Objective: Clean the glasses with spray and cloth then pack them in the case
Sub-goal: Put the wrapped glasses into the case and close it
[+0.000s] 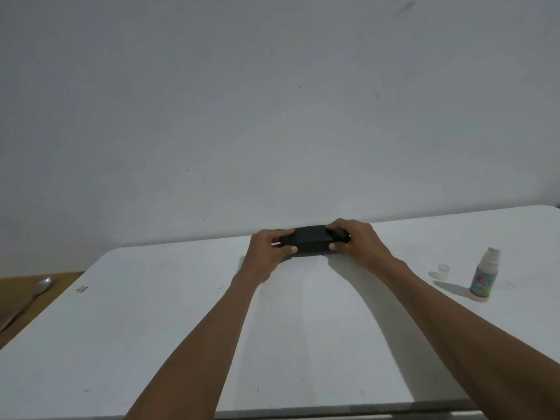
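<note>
Both arms reach forward over the white, smooth desk (151, 344) toward its far edge, near the pale grey wall (272, 101). Between the two hands there is a black, oblong, matte glasses case (306, 240). It lies at the far side of the desk, and I cannot tell whether it rests on the surface or is lifted a little.

The left hand (266, 250) is closed around the left end of the case, with the thumb on the near side and the fingers over the top. The right hand (353, 241) is closed around the right end in the same way. At this end something dark and shiny shows between the fingers, but it is too small to say what it is. The glasses themselves cannot be seen clearly.

On the right part of the desk, well apart from the hands, stands a small white plastic spray bottle with a blue-green label (484, 275), upright and without cap. Just beside it, to the left, lies a small clear round cap (443, 269).

At the left, past the desk edge, a brown floor (18, 286) shows with a grey metal object (36, 291) on it.
</note>
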A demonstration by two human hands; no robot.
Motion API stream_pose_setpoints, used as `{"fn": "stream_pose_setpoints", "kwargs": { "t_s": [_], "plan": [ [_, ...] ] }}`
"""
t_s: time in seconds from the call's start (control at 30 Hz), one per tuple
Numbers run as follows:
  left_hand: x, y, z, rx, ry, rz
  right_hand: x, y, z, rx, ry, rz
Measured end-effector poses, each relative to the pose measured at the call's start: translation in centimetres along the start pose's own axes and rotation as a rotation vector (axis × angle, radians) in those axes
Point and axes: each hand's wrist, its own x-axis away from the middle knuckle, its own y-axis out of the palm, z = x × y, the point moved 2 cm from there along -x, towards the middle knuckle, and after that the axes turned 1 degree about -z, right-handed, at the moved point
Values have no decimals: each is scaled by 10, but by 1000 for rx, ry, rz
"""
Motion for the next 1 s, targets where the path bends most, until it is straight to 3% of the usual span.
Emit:
{"fn": "stream_pose_setpoints", "kwargs": {
  "t_s": [0.27,0.5,0.63,0.77,0.87,1.0],
  "plan": [
    [-44,-8,-23,-318,124,88,-41,22,16,17,9,-8],
    [-49,-6,-26,-421,146,52,-39,30,16,21,38,63],
    [-43,-2,-15,-458,71,38,-36,25,2,147,89,47],
    [-21,14,4,-634,151,30,-19,10,-18,245,130,25],
    [-3,35,20,-576,220,60,2,-14,-28,224,134,120],
    [20,79,49,-547,218,-32,31,-71,-37,240,113,261]
  ]
}}
